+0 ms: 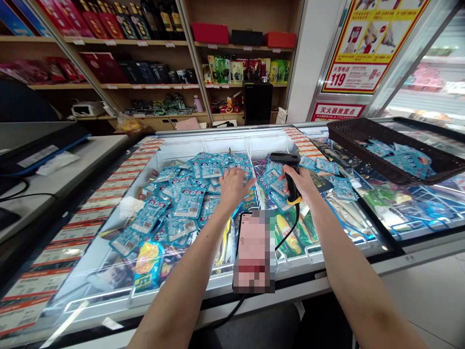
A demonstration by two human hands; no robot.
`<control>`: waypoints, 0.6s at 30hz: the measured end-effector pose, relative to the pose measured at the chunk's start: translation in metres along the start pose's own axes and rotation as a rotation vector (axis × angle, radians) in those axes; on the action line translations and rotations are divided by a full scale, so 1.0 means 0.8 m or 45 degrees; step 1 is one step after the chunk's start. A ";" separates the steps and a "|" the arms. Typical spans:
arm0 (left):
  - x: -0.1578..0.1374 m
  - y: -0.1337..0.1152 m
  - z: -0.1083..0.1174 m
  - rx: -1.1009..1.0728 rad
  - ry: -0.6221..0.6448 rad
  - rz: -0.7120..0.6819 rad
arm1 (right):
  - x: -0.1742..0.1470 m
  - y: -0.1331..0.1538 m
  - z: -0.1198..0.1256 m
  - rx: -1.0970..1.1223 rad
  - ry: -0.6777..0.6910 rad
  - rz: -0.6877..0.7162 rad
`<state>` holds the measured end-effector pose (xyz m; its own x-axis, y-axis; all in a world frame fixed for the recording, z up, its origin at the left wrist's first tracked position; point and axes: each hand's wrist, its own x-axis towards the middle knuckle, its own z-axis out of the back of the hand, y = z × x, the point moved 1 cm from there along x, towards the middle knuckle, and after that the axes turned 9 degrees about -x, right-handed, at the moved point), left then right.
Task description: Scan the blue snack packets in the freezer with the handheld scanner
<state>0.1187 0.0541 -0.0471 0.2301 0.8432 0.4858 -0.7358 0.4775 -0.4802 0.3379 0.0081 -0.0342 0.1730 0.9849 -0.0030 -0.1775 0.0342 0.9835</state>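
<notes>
My right hand (302,183) grips a black barcode scanner (285,159) by its handle, which has a yellow end and a cable running down from it. Several small blue packets (189,202) with barcodes lie heaped on the glass top. Over the right edge of this heap reaches my left hand (234,186), thumb apart from the fingers and nothing seen in it; whether it touches a packet I cannot tell. More blue packets (273,175) lie under and beside the scanner. Between my forearms is a phone (250,252), its screen partly blurred out.
Beneath the packets is a glass-topped freezer (203,140) with price labels (119,179) along its edge. A dark basket (378,128) at the right holds more blue packets. Left stands a counter (98,150) with a device on it. Stocked shelves (152,41) line the back.
</notes>
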 end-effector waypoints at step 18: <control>0.012 0.036 0.012 -1.071 -0.351 0.325 | -0.008 0.010 -0.009 -0.016 0.119 0.039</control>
<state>0.0936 0.0736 -0.0489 -0.1148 0.9106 0.3970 -0.0129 0.3983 -0.9172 0.3288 0.0036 -0.0275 0.0763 0.9970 0.0096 -0.1936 0.0054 0.9811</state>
